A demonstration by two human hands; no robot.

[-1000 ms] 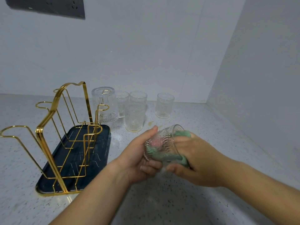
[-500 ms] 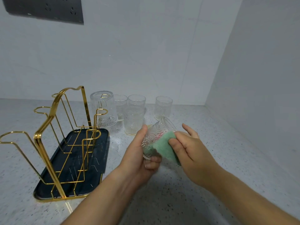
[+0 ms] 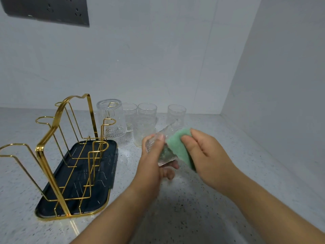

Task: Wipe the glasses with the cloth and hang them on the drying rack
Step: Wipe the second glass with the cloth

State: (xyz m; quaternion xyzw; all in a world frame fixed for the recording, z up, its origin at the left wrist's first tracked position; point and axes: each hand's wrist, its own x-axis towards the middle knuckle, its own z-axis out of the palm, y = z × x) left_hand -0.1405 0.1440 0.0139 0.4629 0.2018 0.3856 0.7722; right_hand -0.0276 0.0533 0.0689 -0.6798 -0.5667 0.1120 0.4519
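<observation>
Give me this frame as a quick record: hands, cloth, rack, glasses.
left hand: grips held glass, tilted
right hand: holds cloth against held glass
rack: one hung glass upside down on a far prong; other prongs bare
counter: four standing glasses behind the hands
stage: wiping; held glass not yet hung

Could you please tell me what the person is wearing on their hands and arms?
Nothing that shows: left hand and right hand are ungloved, both forearms bare to the picture's edge, with no sleeve, watch, bracelet or ring visible.
</observation>
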